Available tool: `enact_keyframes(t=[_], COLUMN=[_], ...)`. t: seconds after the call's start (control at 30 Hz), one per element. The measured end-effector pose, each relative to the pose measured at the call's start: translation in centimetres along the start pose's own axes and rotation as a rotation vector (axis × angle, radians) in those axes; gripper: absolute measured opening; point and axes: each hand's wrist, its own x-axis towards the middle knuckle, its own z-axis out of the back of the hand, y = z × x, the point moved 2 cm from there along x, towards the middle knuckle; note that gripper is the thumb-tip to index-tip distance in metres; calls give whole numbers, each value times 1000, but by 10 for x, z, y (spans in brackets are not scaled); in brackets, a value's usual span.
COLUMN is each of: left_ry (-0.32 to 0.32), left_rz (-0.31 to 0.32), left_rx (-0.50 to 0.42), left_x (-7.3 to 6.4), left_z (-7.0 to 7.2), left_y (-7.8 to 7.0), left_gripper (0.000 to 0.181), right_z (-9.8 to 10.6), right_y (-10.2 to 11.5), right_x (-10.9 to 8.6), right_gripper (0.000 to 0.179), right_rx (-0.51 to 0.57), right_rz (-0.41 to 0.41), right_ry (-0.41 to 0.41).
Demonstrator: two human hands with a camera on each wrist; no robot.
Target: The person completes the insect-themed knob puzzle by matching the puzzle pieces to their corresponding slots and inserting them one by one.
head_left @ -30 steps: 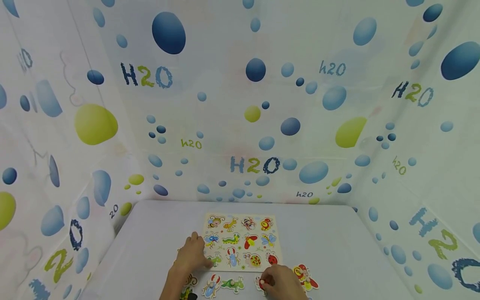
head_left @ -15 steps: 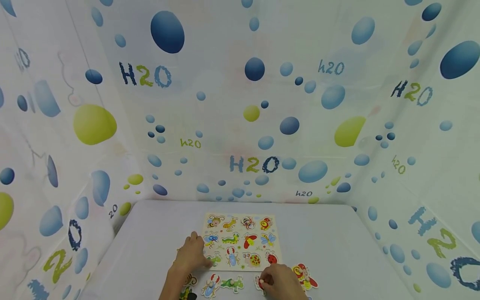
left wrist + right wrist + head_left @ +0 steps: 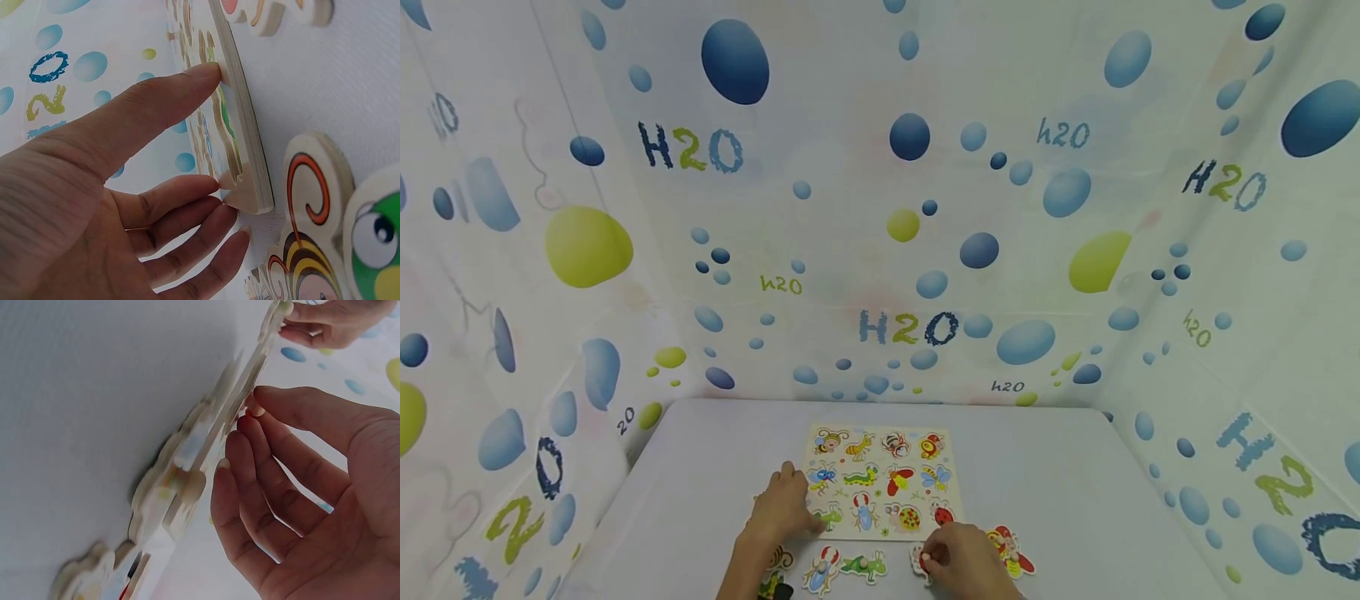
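A light wooden insect puzzle board lies flat on the table, covered with colourful insect pictures. At its front left corner is my left hand. In the left wrist view the thumb presses on the board face, and the loosely bent fingers meet its side edge. My right hand, just off the front right corner, pinches the small knob of a ladybug puzzle piece between thumb and fingertips. Part of that piece is hidden behind the hand.
In front of the board lie a blue beetle piece, a green grasshopper piece and, partly behind the left wrist, a bee piece. A red and yellow winged insect piece lies beyond the right hand. A bubble-printed curtain surrounds the white table.
Hardly anything differs. Both hands stay in place, the right one still pinching the ladybug piece with a very slight shift; the head view has drifted slightly.
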Motion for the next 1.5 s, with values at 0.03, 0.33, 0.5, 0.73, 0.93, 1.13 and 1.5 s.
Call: enact_keyframes(t=[0.03, 0.33, 0.5, 0.73, 0.93, 1.13, 1.5], left_ry=[1, 15, 5, -1, -5, -4, 0], left_rz=[0, 8, 6, -1, -10, -3, -22], left_rx=[1, -2, -6, -17, -19, -23, -37], left_x=[0, 1, 1, -1, -1, -4, -5], left_z=[0, 0, 1, -1, 1, 3, 4], left_y=[0, 1, 0, 0, 0, 3, 0], left_gripper=[70, 70, 70, 70, 68, 65, 64], right_z=[2, 12, 15, 17, 21, 22, 24], right_y=[0, -8, -13, -17, -19, -22, -30], right_x=[0, -2, -2, -1, 1, 4, 12], right_gripper=[9, 12, 11, 10, 10, 10, 13], right_rx=[-6, -63, -85, -83, -114, -122, -175], right_rz=[6, -68, -34, -18, -32, -32, -92], right_ry=[-10, -100, -156, -161, -192, -204, -236])
